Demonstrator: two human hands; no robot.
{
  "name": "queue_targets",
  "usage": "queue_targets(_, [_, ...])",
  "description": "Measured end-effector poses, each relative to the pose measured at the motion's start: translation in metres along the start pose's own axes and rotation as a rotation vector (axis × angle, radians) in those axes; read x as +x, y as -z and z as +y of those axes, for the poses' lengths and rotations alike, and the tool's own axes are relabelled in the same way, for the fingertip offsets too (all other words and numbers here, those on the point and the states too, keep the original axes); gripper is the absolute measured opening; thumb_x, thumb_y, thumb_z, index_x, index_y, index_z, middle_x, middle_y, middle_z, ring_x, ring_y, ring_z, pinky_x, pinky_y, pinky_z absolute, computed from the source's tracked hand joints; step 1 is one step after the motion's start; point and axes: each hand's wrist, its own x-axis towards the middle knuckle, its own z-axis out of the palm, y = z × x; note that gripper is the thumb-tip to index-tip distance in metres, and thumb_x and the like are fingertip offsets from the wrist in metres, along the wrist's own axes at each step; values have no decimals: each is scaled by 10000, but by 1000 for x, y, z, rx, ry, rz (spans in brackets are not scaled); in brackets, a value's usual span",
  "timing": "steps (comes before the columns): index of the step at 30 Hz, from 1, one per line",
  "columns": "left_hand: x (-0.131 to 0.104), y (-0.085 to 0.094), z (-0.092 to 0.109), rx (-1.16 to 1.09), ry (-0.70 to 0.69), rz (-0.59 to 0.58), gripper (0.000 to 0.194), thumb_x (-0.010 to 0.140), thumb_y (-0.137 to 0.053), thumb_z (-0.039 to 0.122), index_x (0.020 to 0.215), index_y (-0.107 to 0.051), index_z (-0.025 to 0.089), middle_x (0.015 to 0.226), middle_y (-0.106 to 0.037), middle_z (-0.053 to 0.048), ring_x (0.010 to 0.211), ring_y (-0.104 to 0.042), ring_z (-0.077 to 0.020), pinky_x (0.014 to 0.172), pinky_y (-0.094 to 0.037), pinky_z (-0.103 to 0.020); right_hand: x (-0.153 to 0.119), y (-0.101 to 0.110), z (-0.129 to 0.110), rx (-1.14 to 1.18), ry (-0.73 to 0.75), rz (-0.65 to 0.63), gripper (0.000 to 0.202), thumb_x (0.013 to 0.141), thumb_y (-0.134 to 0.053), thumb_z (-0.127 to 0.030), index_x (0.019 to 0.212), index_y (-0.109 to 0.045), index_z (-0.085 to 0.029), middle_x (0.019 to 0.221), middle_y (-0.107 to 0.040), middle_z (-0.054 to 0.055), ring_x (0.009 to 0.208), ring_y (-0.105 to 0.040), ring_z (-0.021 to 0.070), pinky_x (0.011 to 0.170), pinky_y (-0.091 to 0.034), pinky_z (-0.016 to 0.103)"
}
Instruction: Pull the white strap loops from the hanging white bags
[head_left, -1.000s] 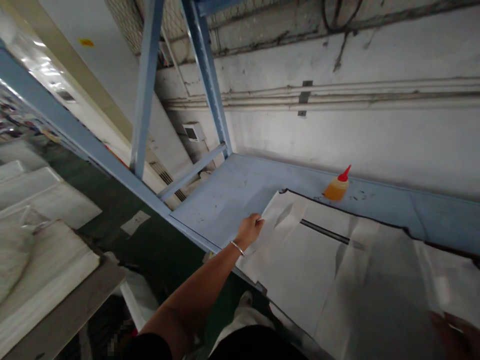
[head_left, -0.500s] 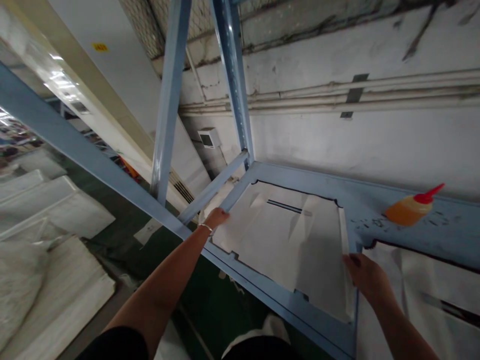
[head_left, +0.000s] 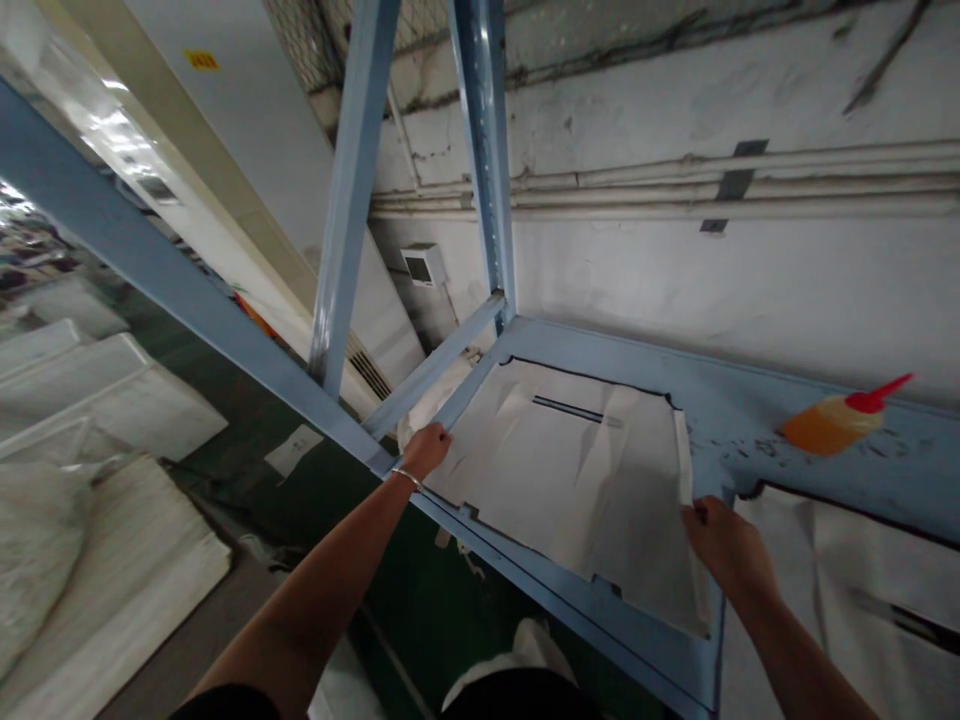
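Note:
A white sheet-like panel (head_left: pixel 540 470) with dark edging, a black double-line slot near its far side and small notches along its near edge lies on the blue shelf (head_left: pixel 600 345). My left hand (head_left: pixel 425 452) is closed on its left edge, close to the frame. At the opposite side, my right hand (head_left: pixel 729 545) pinches the folded right edge. Faint creases run across the panel; whether it is paper or cloth, I cannot tell. A second white panel (head_left: pixel 795 570) of similar look lies to the right, partly behind my right forearm.
A squeeze bottle (head_left: pixel 829 425) of orange liquid with a red nozzle lies on the shelf near dark marks. Blue metal posts (head_left: pixel 352 200) rise at the left end. Pipes (head_left: pixel 637 190) run along the wall. White stacked sheets (head_left: pixel 105 400) stand on the green floor at left.
The panel has shifted slightly left along the shelf with both hands on its edges, widening the gap to the second panel. The camera view has moved a little.

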Motion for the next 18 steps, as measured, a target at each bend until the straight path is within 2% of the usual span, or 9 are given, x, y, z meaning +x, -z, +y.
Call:
queue_targets(4, [-8,11,5,54,47,12,256,945,-498,348,983,-668,160,1016,-725,-118,965,-682,-240,739,-470,-282,-12,4,-9,1,4,29,339,968,-433,-348,1065,-654,-110,894,-735,206,820,-718,321,659,-459,351])
queue_targets(7, [-24,21,15,116,57,42,270,943,-450,261,1058,-632,97,1055,-696,-194,983,-679,-306,769,-502,-354,-37,13,8,27,-9,77,391,983,-441,-405,1190,-614,-122,899,-742,169,827,-718,287,677,-468,333])
queue_targets(9, [-33,21,29,143,9,120,299,937,-445,262,1116,-595,75,1198,-632,-233,1096,-630,-354,838,-507,-418,-59,24,41,47,0,105,345,991,-446,-403,1194,-617,-182,935,-750,99,861,-713,220,737,-476,283])
queue_targets(10, [-37,17,42,125,-20,240,278,919,-466,268,1098,-602,103,1201,-636,-190,1116,-618,-342,874,-506,-416,-71,31,64,50,-2,119,310,994,-448,-396,1156,-634,-208,961,-749,68,887,-706,189,773,-472,253])
queue_targets(12, [-52,0,82,-91,-151,284,240,891,-476,294,1026,-622,159,1071,-678,-89,1053,-645,-284,917,-506,-397,-98,47,121,29,-48,152,278,998,-443,-380,1029,-669,-222,992,-739,43,915,-689,154,827,-455,213])
queue_targets(13, [-66,-12,109,-269,-188,227,230,861,-497,316,986,-628,174,969,-692,-57,968,-670,-259,905,-516,-391,-113,58,154,7,-94,171,293,1000,-432,-370,970,-678,-213,993,-733,49,916,-682,154,839,-449,211])
queue_targets(15, [-111,-38,170,-684,-265,-74,293,794,-557,411,948,-640,176,836,-701,-44,816,-691,-238,845,-546,-392,-144,80,222,-51,-217,212,336,1001,-398,-334,909,-686,-187,986,-720,85,907,-674,182,839,-448,244])
queue_targets(16, [-139,-51,201,-887,-301,-257,370,757,-590,479,941,-646,163,853,-713,-67,803,-696,-246,818,-560,-401,-158,90,255,-80,-286,229,348,996,-385,-311,910,-692,-171,983,-715,109,906,-672,205,833,-449,270])
queue_targets(18, [-194,-76,257,-1147,-326,-518,484,672,-664,546,936,-667,140,984,-730,-130,946,-698,-288,867,-562,-428,-180,107,313,-126,-418,243,345,972,-392,-282,941,-702,-134,982,-704,161,907,-672,258,813,-452,324])
